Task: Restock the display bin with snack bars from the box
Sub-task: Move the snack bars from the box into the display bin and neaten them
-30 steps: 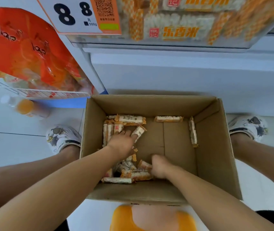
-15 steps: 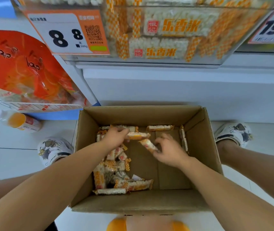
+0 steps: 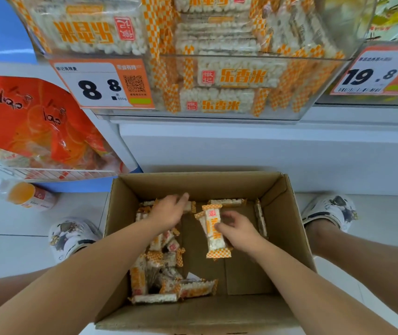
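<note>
Down inside the box (image 3: 287, 238), right grip (image 3: 239, 232) curled round an upright snack bar (image 3: 213, 232); left grip (image 3: 169, 211) spread flat over bars (image 3: 159, 269) at the far-left corner.

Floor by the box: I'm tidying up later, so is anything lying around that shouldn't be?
Yes: a bottle of orange drink lies on its side on the floor tiles, left of the box, under the wire rack of red bags.

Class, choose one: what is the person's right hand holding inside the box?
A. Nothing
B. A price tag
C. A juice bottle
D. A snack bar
D: the right hand has its grip on an orange-and-white snack bar above the floor of the cardboard box.
</note>
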